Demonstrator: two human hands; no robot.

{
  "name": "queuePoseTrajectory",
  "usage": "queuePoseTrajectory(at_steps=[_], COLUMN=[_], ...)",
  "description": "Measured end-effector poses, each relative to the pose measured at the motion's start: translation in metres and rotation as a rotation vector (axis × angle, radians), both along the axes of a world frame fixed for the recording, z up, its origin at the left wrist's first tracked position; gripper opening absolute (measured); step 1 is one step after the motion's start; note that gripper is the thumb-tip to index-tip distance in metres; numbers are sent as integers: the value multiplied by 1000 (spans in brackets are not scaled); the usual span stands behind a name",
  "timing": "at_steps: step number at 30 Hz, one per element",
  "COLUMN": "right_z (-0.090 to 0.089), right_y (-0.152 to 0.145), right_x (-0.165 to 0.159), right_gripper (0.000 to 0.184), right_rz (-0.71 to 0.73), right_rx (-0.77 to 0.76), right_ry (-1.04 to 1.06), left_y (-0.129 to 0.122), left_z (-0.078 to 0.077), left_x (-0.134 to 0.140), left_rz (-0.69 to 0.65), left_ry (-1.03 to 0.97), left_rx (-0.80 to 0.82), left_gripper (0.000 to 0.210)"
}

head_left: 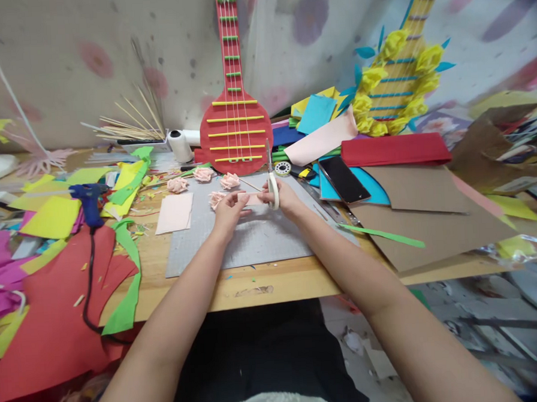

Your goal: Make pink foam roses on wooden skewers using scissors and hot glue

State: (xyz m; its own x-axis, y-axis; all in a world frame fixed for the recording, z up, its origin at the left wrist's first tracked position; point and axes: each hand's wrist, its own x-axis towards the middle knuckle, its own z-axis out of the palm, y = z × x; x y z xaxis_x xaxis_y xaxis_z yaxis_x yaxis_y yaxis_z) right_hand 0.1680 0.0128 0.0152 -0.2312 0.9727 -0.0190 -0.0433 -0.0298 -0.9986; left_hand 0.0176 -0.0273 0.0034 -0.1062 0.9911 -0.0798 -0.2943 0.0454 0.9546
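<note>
Over the grey cutting mat (199, 252), my left hand (230, 216) pinches one end of a small pale pink paper strip (253, 199). My right hand (287, 199) grips white-handled scissors (274, 191), their blades pointing up and away. Its fingertips also meet the strip's other end. Close beyond my left hand lies a pink paper rose (216, 199), partly hidden by the fingers. More such roses (229, 180) sit at the mat's far edge. A stack of pale pink paper rectangles (174, 213) rests to the left, overlapping the mat.
A red paper lute (236, 130) leans on the wall behind the mat; a yellow one (391, 86) stands right. Left are a blue glue gun (89, 201), red sheets (53, 314) and scraps. Right are a phone (343, 179), brown cardboard (427, 228) and a green strip (387, 235).
</note>
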Motion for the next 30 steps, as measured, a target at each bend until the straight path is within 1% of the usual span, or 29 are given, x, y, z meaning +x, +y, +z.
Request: queuePoseTrajectory(at_steps=[2,4,5,7,11,14,17,19,21,25,30], right_z=[-6,-11,-13,-16,-17,-17,-17,-16,-13,-4,6], right_y=[-1,-2,-3,-5,-7,-8,-9,-9,-9,-9,-6], right_x=[-6,-13,-16,-21,-26,-27,-28,-27,-24,-12,7], right_gripper=[46,50,51,52,51,50,51,54,55,51,51], right_rz=[-73,-164,-205,-259,-290,-318,-346,-344,-316,-222,-91], right_rx=[-35,-77,-96,-121,-139,-146,-147,-161,-170,-89,25], right_ry=[100,196,235,285,339,391,418,390,315,83,-173], left_y=[1,2,3,5,9,11,13,15,18,21,22], left_z=[2,3,3,4,8,12,12,10,8,4,1], left_x=[5,10,13,17,25,31,36,37,36,23,8], left_rz=[-47,-107,-117,-93,3,46,98,141,186,264,250], left_ry=[-185,-274,-282,-259,-219,-225,-226,-210,-192,-229,-285], left_rx=[-97,-163,-178,-189,-187,-173,-175,-158,-115,-79,-13], left_gripper=[19,19,19,17,13,12,11,11,9,9,17])
